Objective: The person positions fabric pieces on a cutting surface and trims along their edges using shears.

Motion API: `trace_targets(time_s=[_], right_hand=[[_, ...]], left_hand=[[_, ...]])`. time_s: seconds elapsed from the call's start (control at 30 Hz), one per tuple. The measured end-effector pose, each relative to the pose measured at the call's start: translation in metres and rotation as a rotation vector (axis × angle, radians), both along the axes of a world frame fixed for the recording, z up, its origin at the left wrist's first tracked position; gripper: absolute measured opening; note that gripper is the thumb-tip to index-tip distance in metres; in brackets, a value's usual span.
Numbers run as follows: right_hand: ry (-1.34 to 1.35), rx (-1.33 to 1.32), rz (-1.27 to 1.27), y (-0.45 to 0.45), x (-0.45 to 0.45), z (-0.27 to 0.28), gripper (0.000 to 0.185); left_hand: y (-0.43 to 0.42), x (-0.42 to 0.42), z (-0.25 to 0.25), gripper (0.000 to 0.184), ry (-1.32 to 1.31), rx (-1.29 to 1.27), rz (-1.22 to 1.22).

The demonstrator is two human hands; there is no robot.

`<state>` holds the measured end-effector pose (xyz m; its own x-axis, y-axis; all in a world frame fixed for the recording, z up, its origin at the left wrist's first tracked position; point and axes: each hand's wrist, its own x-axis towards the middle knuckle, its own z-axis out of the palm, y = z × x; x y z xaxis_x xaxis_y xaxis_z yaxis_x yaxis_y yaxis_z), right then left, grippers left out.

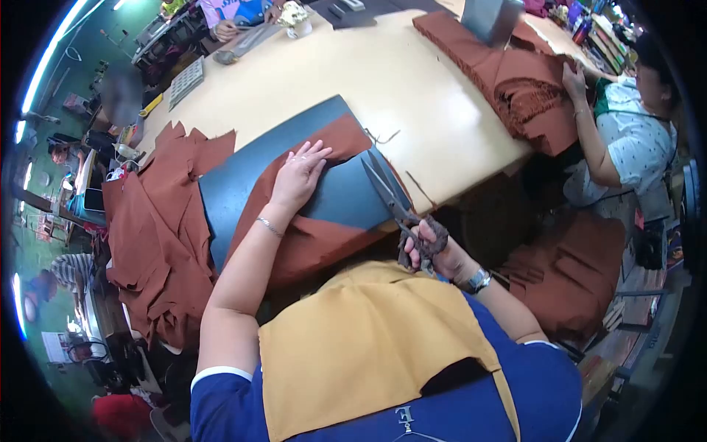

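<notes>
My left hand [300, 175] lies with spread fingers on a piece of rust-brown fabric [294, 247], which rests over a dark blue-grey board [239, 177] at the table's edge. Large scissors [388, 193] with cloth-wrapped handles are in my right hand [434, 250], right of the board. Their blades point away from me over the board's right edge and look slightly apart. A thin dark scrap [421, 188] lies on the table right of the scissors.
The pale table [353, 66] stretches ahead. Rust-brown fabric [158, 221] is heaped at the left, with another pile [567, 272] at the lower right. A co-worker [626, 140] at the right handles fabric [508, 88]. Another person's hands [227, 29] show at the far side.
</notes>
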<state>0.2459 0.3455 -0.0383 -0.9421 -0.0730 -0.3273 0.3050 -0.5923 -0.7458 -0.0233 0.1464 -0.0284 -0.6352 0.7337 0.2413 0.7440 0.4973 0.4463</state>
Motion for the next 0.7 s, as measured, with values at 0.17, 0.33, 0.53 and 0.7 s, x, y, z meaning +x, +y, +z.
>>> trace_targets(time_s=[0.17, 0.33, 0.53, 0.7], right_hand=[[-0.025, 0.037, 0.006, 0.002, -0.002, 0.004, 0.049], [-0.071, 0.126, 0.078, 0.007, -0.004, 0.010, 0.049], [-0.008, 0.084, 0.108, 0.008, 0.003, 0.011, 0.048], [0.007, 0.113, 0.067, -0.001, 0.003, 0.010, 0.050]], left_hand=[[-0.031, 0.024, 0.008, 0.031, -0.014, -0.036, -0.036], [-0.043, 0.031, 0.011, 0.031, -0.085, 0.000, -0.037], [-0.048, 0.021, 0.001, 0.030, -0.301, 0.240, 0.049], [-0.046, 0.040, 0.009, 0.030, -0.049, -0.059, -0.039]])
